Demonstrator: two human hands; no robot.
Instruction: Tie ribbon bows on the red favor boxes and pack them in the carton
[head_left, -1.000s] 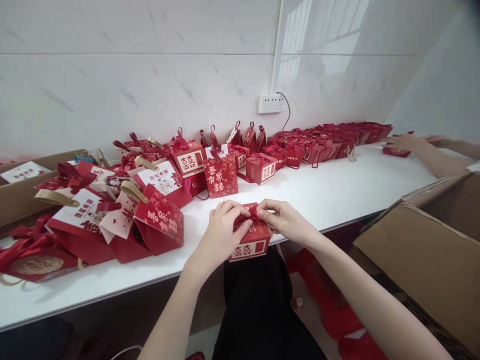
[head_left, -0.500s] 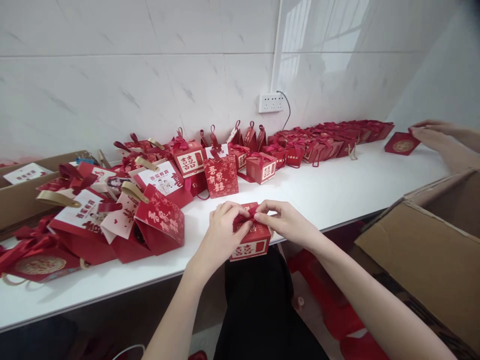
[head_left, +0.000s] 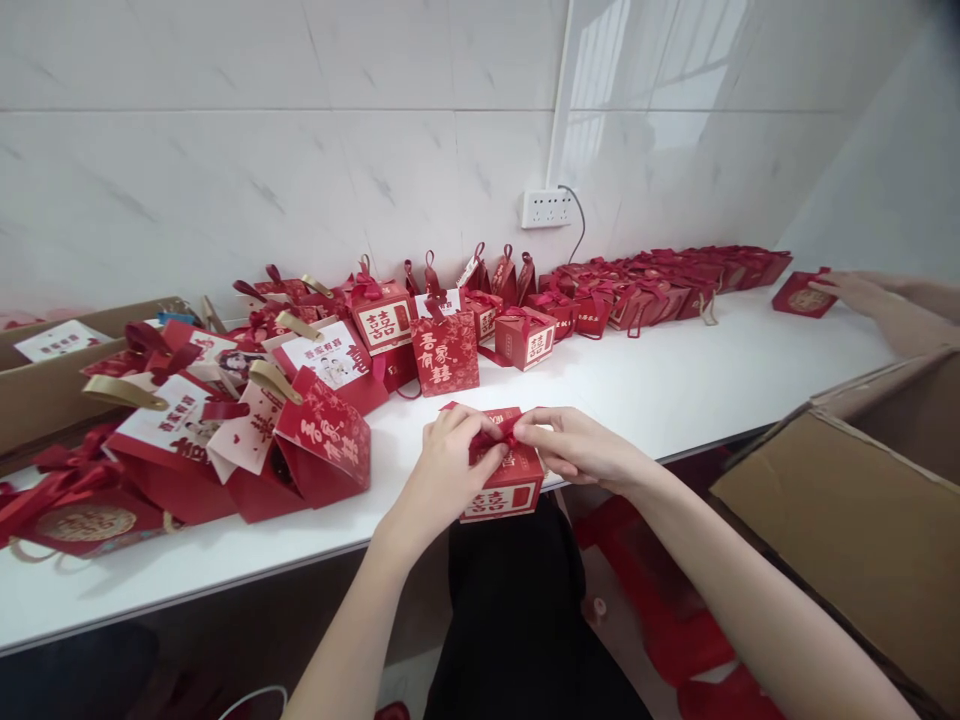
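A red gift box (head_left: 501,500) with gold characters and a pale label rests at the front edge of the white table, below my hands. Across its top runs a red ribbon (head_left: 504,434), gathered into a knot or bow. My left hand (head_left: 454,455) pinches the ribbon from the left between thumb and fingers. From the right, my right hand (head_left: 574,443) pinches it too, close to the middle. My fingers cover part of the ribbon, so its exact form is hidden. Just behind stands another red box (head_left: 445,353) with gold writing.
Finished-looking red boxes (head_left: 667,285) line the wall. Many more boxes (head_left: 322,430) crowd the left beside a cardboard tray (head_left: 45,395). An open carton (head_left: 847,530) stands at the right. Another person's hand (head_left: 862,290) touches a red box (head_left: 802,295). A power socket (head_left: 546,208) is on the wall.
My right hand has turned slightly at the ribbon, its lower fingers showing more. The other person's box at far right now sits lower, on the table. The view has shifted a little.
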